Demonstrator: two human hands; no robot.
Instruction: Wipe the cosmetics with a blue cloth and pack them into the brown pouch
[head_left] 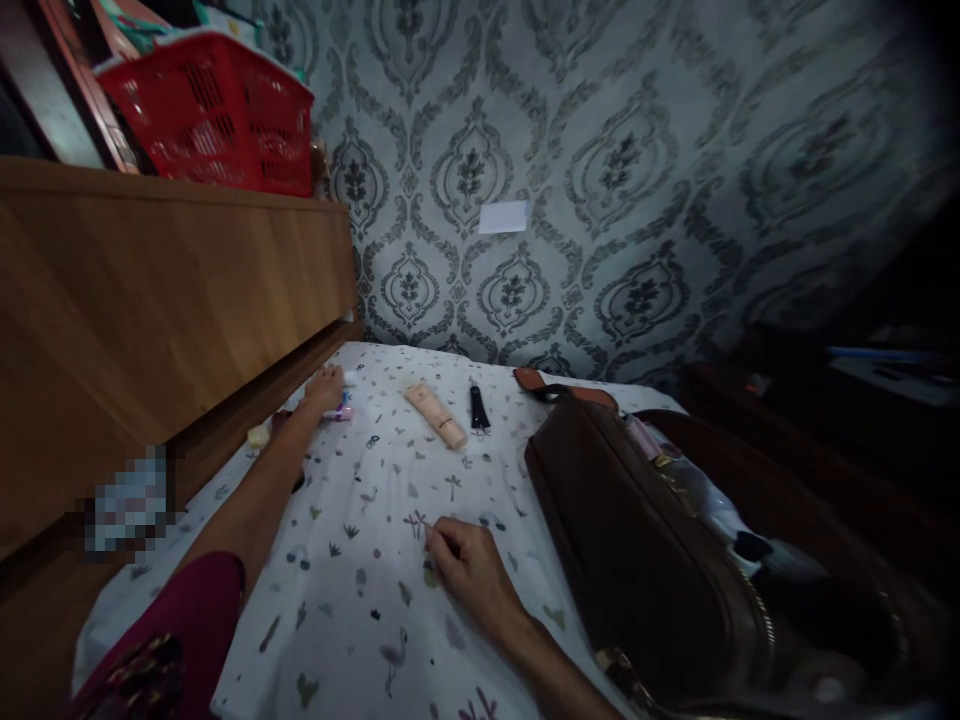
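Note:
At the far left of the cloth, my left hand (326, 388) reaches down among small items, its fingers bent. A small white item (350, 378) shows beside its fingertips; what the fingers hold is hidden. A pink-and-white item (343, 412) lies just below that hand, and a pale yellow item (259, 436) is left of the forearm. My right hand (469, 565) is loosely closed over the middle of the cloth, with nothing visible in it. Beyond it lie a beige squeeze tube (436, 415) and a small black tube (478, 407).
A brown bag (622, 530) lies unzipped at right, with a clear plastic pouch (701, 490) in its opening. Printed white cloth (352, 620) covers the surface. A wooden cabinet (172, 300) borders the left, bearing a red basket (217, 115). Patterned wall (637, 150) stands behind.

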